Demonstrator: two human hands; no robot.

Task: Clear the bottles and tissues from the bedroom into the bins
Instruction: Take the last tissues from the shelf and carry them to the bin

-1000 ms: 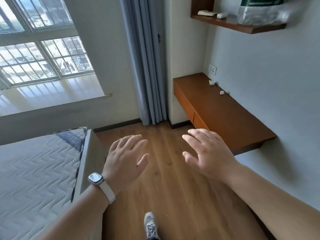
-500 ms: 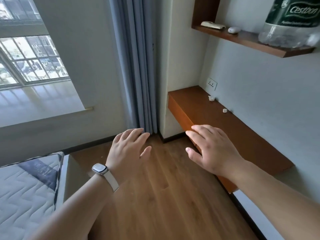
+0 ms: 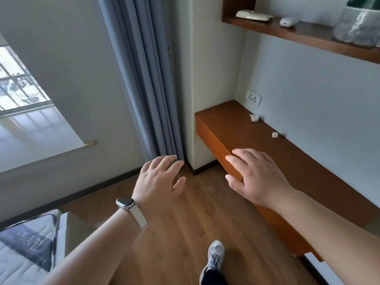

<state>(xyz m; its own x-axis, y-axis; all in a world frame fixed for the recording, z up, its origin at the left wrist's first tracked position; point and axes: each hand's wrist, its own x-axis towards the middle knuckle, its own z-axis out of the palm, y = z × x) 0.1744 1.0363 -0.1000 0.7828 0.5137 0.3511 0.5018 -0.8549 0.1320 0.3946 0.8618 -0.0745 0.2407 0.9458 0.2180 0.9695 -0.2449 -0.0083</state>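
Head: left grip (image 3: 158, 182), right grip (image 3: 257, 177) outspread, empty; tissues (image 3: 254, 118) on desk (image 3: 298, 161), bottle (image 3: 357, 27) on shelf (image 3: 308, 36)

Two crumpled white tissues (image 3: 254, 118) lie apart on the desk (image 3: 232, 130), a clear bottle (image 3: 357, 25) on the shelf (image 3: 308, 34) above.

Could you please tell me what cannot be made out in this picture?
Head view:
- Clear plastic item on the upper shelf: cut off by the top and right edges.
- White scraps on the desk: too small to confirm as tissues.
- Bins: out of frame.
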